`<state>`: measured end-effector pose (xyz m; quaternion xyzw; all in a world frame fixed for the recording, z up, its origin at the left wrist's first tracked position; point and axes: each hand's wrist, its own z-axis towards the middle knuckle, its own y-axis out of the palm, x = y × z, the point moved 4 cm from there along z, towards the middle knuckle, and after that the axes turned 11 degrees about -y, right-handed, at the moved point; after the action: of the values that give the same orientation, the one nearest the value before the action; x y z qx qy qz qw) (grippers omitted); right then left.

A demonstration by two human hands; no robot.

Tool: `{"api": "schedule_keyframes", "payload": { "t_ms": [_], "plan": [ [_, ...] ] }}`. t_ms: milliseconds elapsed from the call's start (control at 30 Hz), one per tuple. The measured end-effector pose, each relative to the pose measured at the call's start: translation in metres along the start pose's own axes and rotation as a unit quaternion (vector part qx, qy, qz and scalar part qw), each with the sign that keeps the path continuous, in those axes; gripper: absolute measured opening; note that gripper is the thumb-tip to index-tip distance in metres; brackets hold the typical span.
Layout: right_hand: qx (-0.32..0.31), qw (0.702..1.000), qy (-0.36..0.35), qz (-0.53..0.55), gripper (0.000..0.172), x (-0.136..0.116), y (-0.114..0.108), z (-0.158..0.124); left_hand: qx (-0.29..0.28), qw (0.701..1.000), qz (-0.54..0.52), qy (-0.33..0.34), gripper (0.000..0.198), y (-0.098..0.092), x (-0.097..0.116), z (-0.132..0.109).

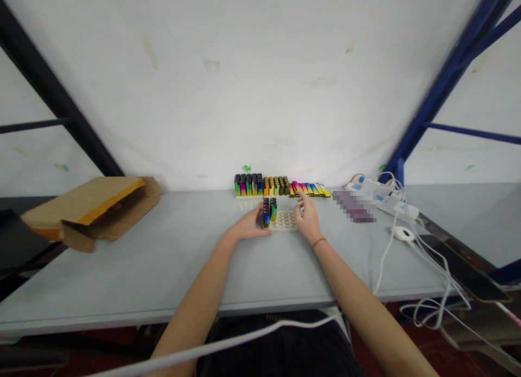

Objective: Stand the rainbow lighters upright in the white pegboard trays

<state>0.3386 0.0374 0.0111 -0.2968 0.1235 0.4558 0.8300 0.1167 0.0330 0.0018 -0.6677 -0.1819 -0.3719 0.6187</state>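
Note:
A low beige perforated tray [284, 221] lies on the table just in front of my body's centreline. At its left end stands a small cluster of upright lighters [267, 212] with dark tops. My left hand [246, 226] has its fingertips against the base of that cluster, but a grip is hard to judge. My right hand [307, 218] hovers at the tray's right end, fingers apart. Behind both hands, upright dark-capped lighters [248, 184] and gold-toned lighters [275, 186] stand in rows, and multicoloured lighters [308, 190] lie slanted beside them.
A folded kraft cardboard mailer [91, 211] sits at the table's left end. To the right are a blurred purple object [353, 206], a white power strip [378, 195] with tangled white cables, and a small white oval device [402, 234]. A dark tablet [459, 260] rests past the right edge.

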Motion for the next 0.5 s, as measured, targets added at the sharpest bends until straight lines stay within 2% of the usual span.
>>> {"api": "schedule_keyframes", "payload": {
  "t_ms": [33, 100, 200, 233, 267, 333, 367, 400, 433, 467, 500],
  "plan": [
    [0.017, 0.999, 0.033, -0.006, 0.05, 0.007, -0.002, -0.001, 0.023, 1.0, 0.001, -0.022, 0.117, -0.005, -0.001, 0.0],
    [0.037, 0.995, 0.089, -0.012, 0.047, 0.018, -0.004, -0.004, 0.103, 0.993, -0.007, -0.05, 0.111, -0.019, 0.003, -0.002],
    [0.05, 0.99, 0.133, -0.011, 0.043, 0.027, -0.005, -0.007, 0.248, 0.969, -0.011, -0.012, 0.086, -0.036, 0.029, -0.015],
    [0.053, 0.989, 0.14, -0.01, 0.042, 0.028, -0.004, -0.008, 0.26, 0.966, -0.005, 0.007, 0.074, -0.035, 0.042, -0.021],
    [0.057, 0.988, 0.145, -0.009, 0.041, 0.03, -0.004, -0.008, 0.229, 0.973, -0.001, 0.031, 0.061, -0.026, 0.056, -0.029],
    [0.068, 0.985, 0.155, -0.013, 0.038, 0.034, -0.003, -0.01, 0.08, 0.992, 0.01, 0.097, 0.042, 0.007, 0.085, -0.047],
    [0.074, 0.984, 0.161, -0.018, 0.036, 0.036, -0.003, -0.01, -0.02, 0.99, 0.021, 0.138, 0.039, 0.029, 0.099, -0.059],
    [0.078, 0.982, 0.167, -0.025, 0.035, 0.039, -0.003, -0.011, -0.11, 0.976, 0.033, 0.183, 0.038, 0.051, 0.111, -0.073],
    [0.08, 0.981, 0.174, -0.035, 0.033, 0.042, -0.003, -0.011, -0.178, 0.957, 0.048, 0.225, 0.039, 0.071, 0.12, -0.087],
    [0.08, 0.979, 0.178, -0.049, 0.032, 0.044, -0.003, -0.011, -0.214, 0.942, 0.062, 0.25, 0.041, 0.088, 0.126, -0.098],
    [0.076, 0.978, 0.181, -0.067, 0.031, 0.045, -0.003, -0.01, -0.223, 0.936, 0.076, 0.261, 0.042, 0.1, 0.129, -0.106]
  ]
}}
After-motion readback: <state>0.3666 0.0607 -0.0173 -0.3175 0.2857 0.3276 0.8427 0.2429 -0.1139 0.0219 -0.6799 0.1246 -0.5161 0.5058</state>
